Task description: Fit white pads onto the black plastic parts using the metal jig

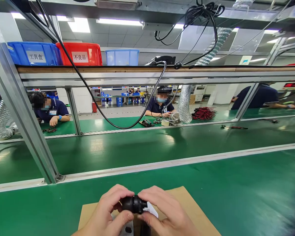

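1. Where the work sits: a black cylindrical part (131, 205) is held at the six o'clock side of the view, above a brown cardboard sheet (186, 209) that lies on the green desk (236, 183). Taking that part as the centre of the clock, with twelve pointing away from the person, the rest is placed below.
2. Left hand (108, 209), at nine o'clock: closed in a pinch, thumb nearer the person and fingers on the far side, around the smooth, wider end of the part.
3. Right hand (168, 211), at three o'clock: thumb and fingers brought together around the narrower, stepped end, next to a white piece (151, 209) showing at four o'clock.
4. Done, as I judge it: the part is up in both hands, and its sections appear lined up end to end.
5. Left to do, as I judge it: the handling looks unfinished, since both hands are on the part and it has not yet been set down. The fingers cover much of the narrower end, so I cannot say whether the sections are fully tight or whether the white piece is fixed on.
6. Nearby: a metal plate (129, 226) with a dark hole lies toward seven o'clock, and a dark piece (145, 229), partly hidden, toward five.
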{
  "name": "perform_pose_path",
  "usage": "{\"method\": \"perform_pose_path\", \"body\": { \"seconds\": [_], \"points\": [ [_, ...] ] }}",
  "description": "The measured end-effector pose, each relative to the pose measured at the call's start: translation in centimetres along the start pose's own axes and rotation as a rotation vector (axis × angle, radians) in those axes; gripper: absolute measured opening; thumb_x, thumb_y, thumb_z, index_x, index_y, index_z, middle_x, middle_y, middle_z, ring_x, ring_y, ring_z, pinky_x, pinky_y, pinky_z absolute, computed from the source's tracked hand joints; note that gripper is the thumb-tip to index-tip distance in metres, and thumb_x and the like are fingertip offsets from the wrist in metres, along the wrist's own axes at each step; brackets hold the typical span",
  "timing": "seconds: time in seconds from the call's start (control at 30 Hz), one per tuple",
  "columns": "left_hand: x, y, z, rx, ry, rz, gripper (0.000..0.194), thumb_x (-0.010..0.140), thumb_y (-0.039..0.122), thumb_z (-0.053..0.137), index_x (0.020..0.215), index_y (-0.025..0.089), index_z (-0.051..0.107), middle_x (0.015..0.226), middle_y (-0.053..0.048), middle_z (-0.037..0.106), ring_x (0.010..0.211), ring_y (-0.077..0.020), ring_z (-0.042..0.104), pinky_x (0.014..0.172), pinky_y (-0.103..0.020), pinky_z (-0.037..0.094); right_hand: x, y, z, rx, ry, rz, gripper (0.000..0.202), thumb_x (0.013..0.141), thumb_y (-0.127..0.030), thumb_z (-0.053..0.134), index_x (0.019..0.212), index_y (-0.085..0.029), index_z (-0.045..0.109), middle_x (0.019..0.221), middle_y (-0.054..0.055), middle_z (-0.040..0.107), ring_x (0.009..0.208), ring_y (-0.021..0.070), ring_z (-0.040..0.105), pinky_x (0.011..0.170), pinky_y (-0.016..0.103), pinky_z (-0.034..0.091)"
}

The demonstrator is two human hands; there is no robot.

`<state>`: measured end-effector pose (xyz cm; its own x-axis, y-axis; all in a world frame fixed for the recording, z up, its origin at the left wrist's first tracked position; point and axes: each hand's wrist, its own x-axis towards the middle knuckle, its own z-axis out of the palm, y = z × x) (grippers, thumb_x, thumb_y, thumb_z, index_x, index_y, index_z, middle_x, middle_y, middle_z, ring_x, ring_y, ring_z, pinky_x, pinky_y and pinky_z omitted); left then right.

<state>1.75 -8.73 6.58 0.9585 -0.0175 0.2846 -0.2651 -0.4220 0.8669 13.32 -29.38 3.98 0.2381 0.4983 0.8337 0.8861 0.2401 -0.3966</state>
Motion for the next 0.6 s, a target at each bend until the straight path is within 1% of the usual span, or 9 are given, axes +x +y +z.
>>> {"method": "perform_pose_path", "body": {
  "seconds": [0.1,0.17,0.2,0.33,0.47,0.53,0.6],
  "points": [
    [0.2,-0.2,0.0,0.024,0.01,0.142,0.028,0.1,0.03,0.067,0.126,0.021,0.072,0.107,-0.01,0.069,0.096,-0.0191,0.065,0.084,-0.027,0.054,-0.1,0.1,0.1,-0.02,-0.02,-0.036,0.031,0.104,-0.007,0.062,0.134,-0.015,0.062,0.111,0.012,0.07,0.089,0.0235,0.061,0.073,0.036,0.055],
    [0.3,-0.4,0.1,0.038,0.03,0.239,0.028,0.098,0.024,0.067,0.126,0.024,0.071,0.104,-0.007,0.069,0.095,-0.017,0.065,0.085,-0.025,0.053,-0.2,0.2,0.1,-0.035,-0.033,-0.039,0.029,0.105,-0.009,0.064,0.133,-0.016,0.063,0.111,0.012,0.071,0.087,0.0235,0.06,0.071,0.036,0.054],
    [0.3,-0.5,0.1,0.038,0.035,0.264,0.028,0.098,0.022,0.067,0.126,0.025,0.07,0.104,-0.007,0.069,0.094,-0.0165,0.065,0.084,-0.025,0.053,-0.2,0.2,0.1,-0.034,-0.038,-0.038,0.029,0.105,-0.008,0.065,0.133,-0.016,0.063,0.111,0.012,0.071,0.087,0.0235,0.06,0.071,0.036,0.054],
    [0.0,-1.1,0.3,0.039,0.047,0.221,0.029,0.098,0.024,0.066,0.127,0.025,0.069,0.109,-0.007,0.071,0.096,-0.0169,0.068,0.084,-0.024,0.057,-0.2,0.3,0.2,-0.036,-0.037,-0.074,0.036,0.103,-0.004,0.061,0.137,-0.016,0.061,0.113,0.012,0.071,0.089,0.0238,0.063,0.071,0.037,0.055],
    [-0.9,-2.0,0.2,0.182,0.134,0.178,0.038,0.094,0.024,0.073,0.131,0.031,0.07,0.12,-0.003,0.077,0.106,-0.0157,0.074,0.095,-0.022,0.058,-0.1,0.5,0.0,-0.131,-0.038,-0.144,0.044,0.098,0.004,0.054,0.138,-0.013,0.061,0.118,0.015,0.07,0.089,0.024,0.064,0.071,0.037,0.056],
    [-1.2,-2.3,0.1,0.257,0.172,0.163,0.04,0.092,0.027,0.077,0.13,0.033,0.071,0.122,-0.001,0.078,0.11,-0.0157,0.075,0.099,-0.02,0.057,-0.2,0.7,0.0,-0.181,-0.047,-0.176,0.046,0.096,0.007,0.052,0.138,-0.012,0.063,0.122,0.017,0.07,0.089,0.0238,0.064,0.07,0.036,0.056],
    [-1.3,-2.3,0.0,0.28,0.185,0.155,0.039,0.09,0.029,0.078,0.129,0.033,0.073,0.122,0.0,0.078,0.112,-0.0163,0.075,0.1,-0.02,0.058,-0.3,0.8,0.0,-0.201,-0.029,-0.204,0.046,0.096,0.006,0.052,0.137,-0.011,0.064,0.121,0.017,0.07,0.087,0.0233,0.064,0.069,0.036,0.056]
  ]
}}
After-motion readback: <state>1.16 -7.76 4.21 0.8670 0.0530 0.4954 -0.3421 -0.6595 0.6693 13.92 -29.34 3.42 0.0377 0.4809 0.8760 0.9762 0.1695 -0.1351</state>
